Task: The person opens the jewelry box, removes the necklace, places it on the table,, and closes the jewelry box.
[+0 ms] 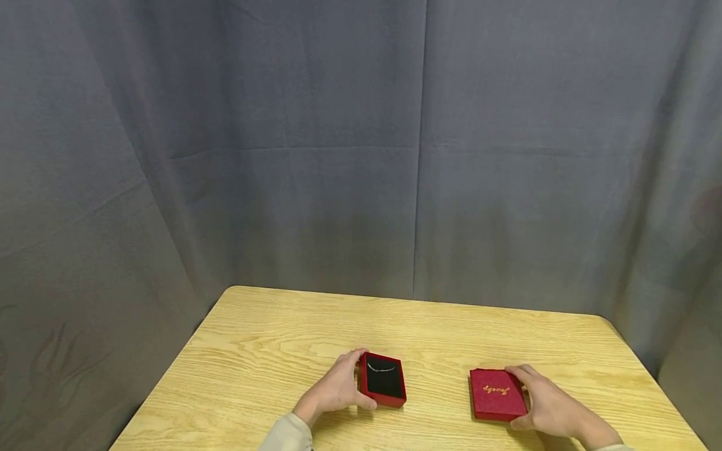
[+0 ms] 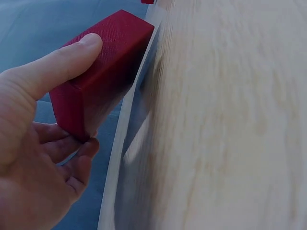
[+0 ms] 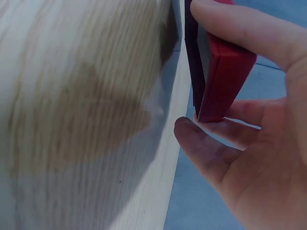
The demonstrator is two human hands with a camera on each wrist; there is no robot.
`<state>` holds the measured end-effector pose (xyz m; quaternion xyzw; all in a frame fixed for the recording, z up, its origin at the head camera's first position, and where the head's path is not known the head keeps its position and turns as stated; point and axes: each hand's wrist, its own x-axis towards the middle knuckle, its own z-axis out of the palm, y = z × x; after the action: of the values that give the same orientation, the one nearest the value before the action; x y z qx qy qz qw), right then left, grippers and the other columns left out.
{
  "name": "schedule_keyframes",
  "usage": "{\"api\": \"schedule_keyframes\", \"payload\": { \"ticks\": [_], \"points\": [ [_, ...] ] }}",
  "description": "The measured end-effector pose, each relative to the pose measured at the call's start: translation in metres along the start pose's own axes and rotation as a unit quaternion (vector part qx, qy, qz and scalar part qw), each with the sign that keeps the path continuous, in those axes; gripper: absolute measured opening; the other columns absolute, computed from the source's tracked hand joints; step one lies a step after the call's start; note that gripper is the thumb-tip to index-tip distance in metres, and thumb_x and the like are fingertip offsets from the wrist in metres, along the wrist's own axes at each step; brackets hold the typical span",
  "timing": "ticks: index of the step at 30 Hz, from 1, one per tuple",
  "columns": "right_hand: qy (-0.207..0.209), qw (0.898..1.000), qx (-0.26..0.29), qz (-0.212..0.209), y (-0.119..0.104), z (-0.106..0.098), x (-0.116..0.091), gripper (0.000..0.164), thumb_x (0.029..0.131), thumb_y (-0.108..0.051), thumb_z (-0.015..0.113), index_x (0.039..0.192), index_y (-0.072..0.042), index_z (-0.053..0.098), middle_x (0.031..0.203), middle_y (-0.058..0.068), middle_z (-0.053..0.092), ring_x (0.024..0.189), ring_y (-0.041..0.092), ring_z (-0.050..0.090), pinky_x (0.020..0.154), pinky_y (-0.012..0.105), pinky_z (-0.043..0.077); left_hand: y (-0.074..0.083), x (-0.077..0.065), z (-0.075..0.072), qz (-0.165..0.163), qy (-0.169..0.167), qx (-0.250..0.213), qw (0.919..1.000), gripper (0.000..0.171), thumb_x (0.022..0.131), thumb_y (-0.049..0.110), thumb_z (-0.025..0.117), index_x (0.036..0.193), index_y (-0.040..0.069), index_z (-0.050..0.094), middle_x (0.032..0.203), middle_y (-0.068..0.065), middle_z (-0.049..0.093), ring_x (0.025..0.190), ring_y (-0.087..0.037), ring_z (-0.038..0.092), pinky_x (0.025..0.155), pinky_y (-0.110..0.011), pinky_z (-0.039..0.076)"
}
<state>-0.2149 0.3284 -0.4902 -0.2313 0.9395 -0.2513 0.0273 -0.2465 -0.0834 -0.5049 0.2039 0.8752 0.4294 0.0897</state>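
Observation:
My left hand (image 1: 340, 384) grips a red jewelry box base (image 1: 386, 401) by its left side, thumb at the near edge and fingers at the far edge. Inside the base, a thin silver chain (image 1: 381, 369) lies across a black insert (image 1: 386, 381). To the right, my right hand (image 1: 549, 401) holds the matching red lid (image 1: 496, 404), which has gold lettering on top. In the left wrist view the thumb presses one wall of the box base (image 2: 117, 43). The right wrist view shows the lid's hollow underside (image 3: 201, 62) tilted toward the camera, between thumb and fingers.
Both pieces are at the near part of a light wooden table (image 1: 316, 319), with a gap between them. A grey curtain (image 1: 338, 188) hangs behind the table's far edge and along its sides.

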Motion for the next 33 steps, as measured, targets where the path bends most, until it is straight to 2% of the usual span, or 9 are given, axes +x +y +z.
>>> {"api": "schedule_keyframes", "payload": {
  "ticks": [5, 9, 20, 27, 33],
  "points": [
    [-0.006, 1.000, -0.011, 0.010, 0.0008, 0.0022, -0.0005, 0.089, 0.058, -0.034, 0.087, 0.127, 0.006, 0.048, 0.113, 0.002, 0.050, 0.093, 0.010, 0.051, 0.079, 0.026, 0.046, -0.0004, -0.0012, 0.0002, 0.000, -0.002, 0.007, 1.0000, 0.103, 0.060, 0.030, 0.090, 0.141, -0.001, 0.035, 0.128, -0.007, 0.048, 0.118, -0.027, 0.041, 0.100, -0.049, 0.035],
    [-0.010, 1.000, -0.009, 0.009, 0.0001, 0.0022, -0.0004, 0.090, 0.058, -0.034, 0.087, 0.127, 0.007, 0.047, 0.114, 0.005, 0.051, 0.094, 0.014, 0.052, 0.079, 0.028, 0.046, -0.0002, -0.0016, 0.0004, 0.001, -0.002, 0.012, 0.9999, 0.103, 0.060, 0.029, 0.090, 0.142, -0.002, 0.034, 0.131, -0.009, 0.047, 0.122, -0.029, 0.040, 0.101, -0.050, 0.034],
    [-0.008, 0.999, -0.038, 0.029, -0.0007, 0.0036, -0.0019, 0.093, 0.054, -0.032, 0.088, 0.128, 0.006, 0.047, 0.115, 0.008, 0.053, 0.099, 0.021, 0.052, 0.083, 0.042, 0.046, 0.0005, -0.0006, 0.0017, 0.011, 0.000, 0.047, 0.9988, 0.101, 0.061, 0.028, 0.090, 0.140, -0.003, 0.035, 0.128, -0.009, 0.045, 0.117, -0.026, 0.043, 0.099, -0.047, 0.037],
    [-0.012, 0.998, -0.042, 0.042, -0.0018, 0.0045, -0.0026, 0.093, 0.053, -0.031, 0.088, 0.127, 0.007, 0.047, 0.115, 0.008, 0.053, 0.100, 0.021, 0.051, 0.084, 0.045, 0.046, 0.0015, -0.0004, 0.0041, 0.009, -0.002, 0.050, 0.9987, 0.107, 0.061, 0.026, 0.089, 0.144, -0.003, 0.028, 0.135, -0.014, 0.042, 0.124, -0.031, 0.039, 0.101, -0.050, 0.034],
    [-0.015, 0.998, -0.045, 0.044, -0.0016, 0.0058, -0.0011, 0.092, 0.052, -0.029, 0.088, 0.126, 0.008, 0.048, 0.116, 0.010, 0.054, 0.102, 0.025, 0.053, 0.085, 0.049, 0.045, 0.0035, 0.0002, 0.0057, 0.006, -0.004, 0.057, 0.9984, 0.104, 0.061, 0.023, 0.089, 0.143, -0.003, 0.029, 0.130, -0.011, 0.045, 0.120, -0.029, 0.042, 0.100, -0.048, 0.035]
  ]
}}
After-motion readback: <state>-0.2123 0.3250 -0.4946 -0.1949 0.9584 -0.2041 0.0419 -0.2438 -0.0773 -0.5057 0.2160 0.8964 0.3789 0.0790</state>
